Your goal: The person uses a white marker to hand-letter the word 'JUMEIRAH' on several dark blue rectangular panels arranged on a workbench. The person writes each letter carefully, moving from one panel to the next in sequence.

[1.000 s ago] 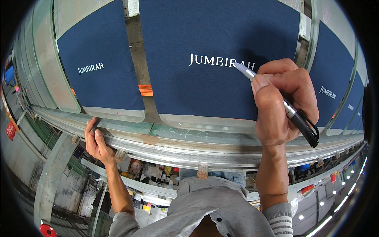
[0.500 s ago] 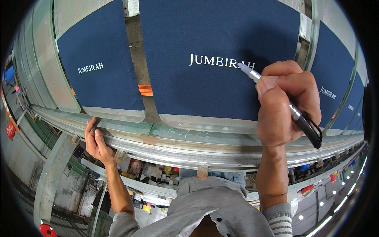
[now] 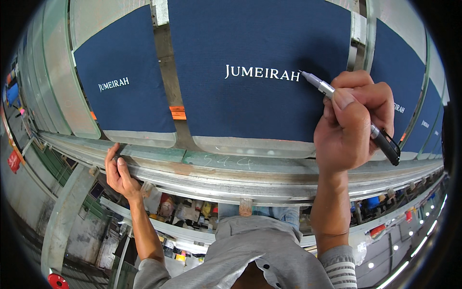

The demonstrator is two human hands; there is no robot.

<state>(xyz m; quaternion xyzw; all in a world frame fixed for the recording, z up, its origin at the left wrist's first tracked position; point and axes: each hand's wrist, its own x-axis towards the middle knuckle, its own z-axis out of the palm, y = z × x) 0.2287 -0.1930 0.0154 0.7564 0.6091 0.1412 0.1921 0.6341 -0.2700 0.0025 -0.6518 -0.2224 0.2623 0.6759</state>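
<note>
My right hand [image 3: 358,118] grips a marker pen [image 3: 325,88] with a silver and pale barrel and a black clipped end. Its fine tip is at the right end of the white lettering [image 3: 262,73] on a dark blue fabric panel [image 3: 240,111]; I cannot tell whether it touches. The panel lies flat on a pale board [image 3: 250,147]. My left hand [image 3: 120,174] rests at the near metal rail [image 3: 211,180], below the left panel. One finger reaches forward; the others curl in around a small dark thing that I cannot make out.
Similar blue panels lie on boards to the left [image 3: 125,106] and right [image 3: 390,62]. Narrow gaps part the boards, with an orange strip [image 3: 178,112] in the left one. Beneath the rail, a shelf holds cluttered containers [image 3: 192,212]. A red round object [image 3: 57,281] is at lower left.
The pen tip has moved slightly right, from over the last letters to just beyond them. My right hand has shifted up with it. The view has shifted a little; my left hand stays by the rail.
</note>
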